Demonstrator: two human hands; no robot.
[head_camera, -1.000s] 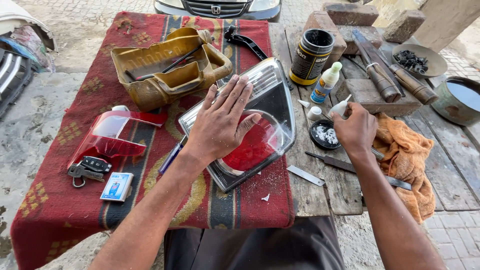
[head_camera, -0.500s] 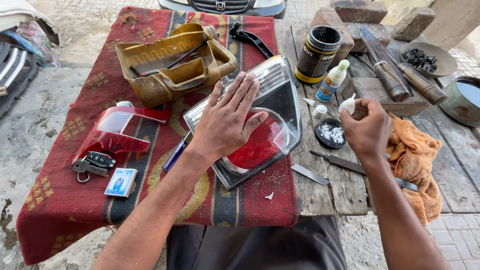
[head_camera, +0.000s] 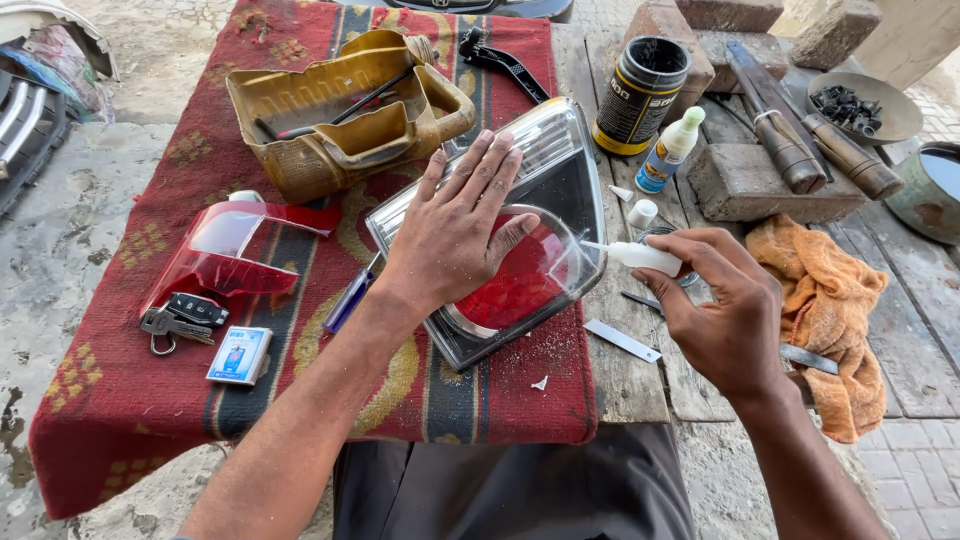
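Observation:
A car tail light (head_camera: 540, 200) with a clear cover and a round red lens lies on a red patterned cloth (head_camera: 130, 390). My left hand (head_camera: 455, 225) lies flat on it, fingers spread, pressing it down. My right hand (head_camera: 725, 310) grips a small white glue bottle (head_camera: 640, 256), held sideways with its thin nozzle pointing left at the light's right edge. The bottle's white cap (head_camera: 643, 213) stands on the wooden planks beside the light.
A yellow cut-open jerrycan (head_camera: 340, 115) holding tools sits behind the light. A red lens piece (head_camera: 230, 250), car keys (head_camera: 180, 318) and a small box (head_camera: 240, 354) lie left. A black-yellow can (head_camera: 640, 95), another glue bottle (head_camera: 668, 150), bricks, an orange rag (head_camera: 830, 310) and blades lie right.
My right hand has lifted the small white bottle from near the dish and swung it left, so its nozzle now points at the tail light's edge. The left hand stays on the light.

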